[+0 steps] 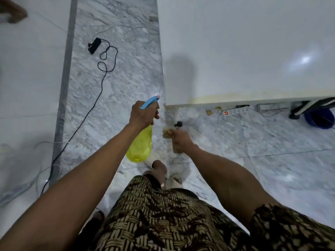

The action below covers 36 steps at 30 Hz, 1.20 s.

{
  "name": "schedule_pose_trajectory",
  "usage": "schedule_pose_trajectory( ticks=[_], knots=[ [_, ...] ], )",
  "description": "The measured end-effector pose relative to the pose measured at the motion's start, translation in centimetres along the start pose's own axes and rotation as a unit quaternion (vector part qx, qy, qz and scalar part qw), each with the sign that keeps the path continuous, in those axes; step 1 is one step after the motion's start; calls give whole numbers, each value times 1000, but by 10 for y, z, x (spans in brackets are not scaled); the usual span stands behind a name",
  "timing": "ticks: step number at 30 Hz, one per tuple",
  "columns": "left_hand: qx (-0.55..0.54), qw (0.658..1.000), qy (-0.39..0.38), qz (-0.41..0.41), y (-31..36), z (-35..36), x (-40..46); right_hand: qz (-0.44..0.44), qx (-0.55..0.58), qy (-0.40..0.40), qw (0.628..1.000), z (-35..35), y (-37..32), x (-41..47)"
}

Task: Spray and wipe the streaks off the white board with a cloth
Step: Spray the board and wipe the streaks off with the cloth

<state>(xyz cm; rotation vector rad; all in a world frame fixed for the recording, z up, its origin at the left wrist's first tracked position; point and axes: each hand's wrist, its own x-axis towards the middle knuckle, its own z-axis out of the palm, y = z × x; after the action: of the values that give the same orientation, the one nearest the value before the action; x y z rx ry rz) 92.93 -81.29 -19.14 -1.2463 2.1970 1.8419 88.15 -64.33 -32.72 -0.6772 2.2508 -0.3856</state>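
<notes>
A large white board (244,51) fills the upper right, its lower left corner near the middle of the view, with a yellowish band along its bottom edge. My left hand (143,115) grips a yellow spray bottle (140,144) with a blue trigger head, the nozzle aimed at the board's lower left corner; fine droplets hang at the nozzle. My right hand (181,138) is closed around a crumpled pale cloth (166,132), held low just below the board's corner.
Marble floor (112,87) lies below. A black cable with an adapter (94,45) snakes across the left. A white power strip (235,111) with a red light lies under the board's bottom edge, and a blue bucket (319,118) sits at the right. My feet (159,169) stand below the bottle.
</notes>
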Motion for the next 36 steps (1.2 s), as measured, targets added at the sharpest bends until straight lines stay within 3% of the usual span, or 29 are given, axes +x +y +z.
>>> schedule_pose_trajectory(
  ticks=[2,4,7,11,15,22,26,30,36],
  knots=[
    [-7,1000,4,1,1,-1,-10,50,197,30,979,20,5,-37],
    [-18,1000,8,9,9,-4,-14,83,352,52,931,19,7,-51],
    [-24,1000,7,14,11,-3,-18,124,555,46,821,-14,-6,-50],
    [-14,1000,0,23,22,-7,-6,90,691,48,715,-70,-26,-29],
    [2,1000,-6,26,46,-21,34,74,754,36,652,-125,-67,15],
    [34,998,35,34,101,-69,135,6,751,-6,660,-207,-156,115],
    [40,998,43,30,128,-107,192,4,736,17,677,-251,-201,168],
    [66,997,27,9,146,-132,232,13,718,27,695,-280,-223,206],
    [60,998,35,7,189,-142,305,-8,732,19,680,-323,-235,274]
  ],
)
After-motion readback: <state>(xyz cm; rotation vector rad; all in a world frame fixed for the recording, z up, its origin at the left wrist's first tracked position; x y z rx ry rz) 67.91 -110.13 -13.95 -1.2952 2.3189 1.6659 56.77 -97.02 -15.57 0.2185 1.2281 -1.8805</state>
